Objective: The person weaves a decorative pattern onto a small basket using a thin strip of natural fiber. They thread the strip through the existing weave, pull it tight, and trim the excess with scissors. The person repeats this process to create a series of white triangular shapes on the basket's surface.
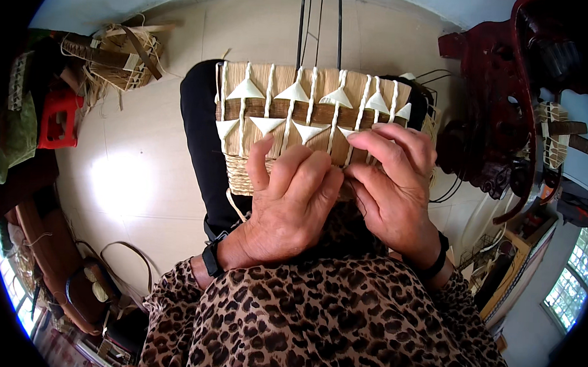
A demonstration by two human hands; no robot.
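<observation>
A woven straw piece (255,175) lies across my lap, with pale twisted cords, a brown band across it and two rows of cream folded triangles. My left hand (290,200) rests over its near part with curled fingers; the little finger reaches toward a triangle (267,124). My right hand (395,188) bends over the near right part, its uppermost finger touching another triangle (346,131). The fingertips of both hands meet at the middle of the near side, closed together. What they pinch is hidden behind the fingers. A loose straw strand (235,206) hangs at the near left corner.
Black rods (301,26) rise beyond the piece. On the tiled floor stand a straw basket (119,58) at far left and a red plastic stool (61,115). Carved dark red furniture (485,93) is at right, near a wooden shelf (517,265). A brown strap (134,245) curls at left.
</observation>
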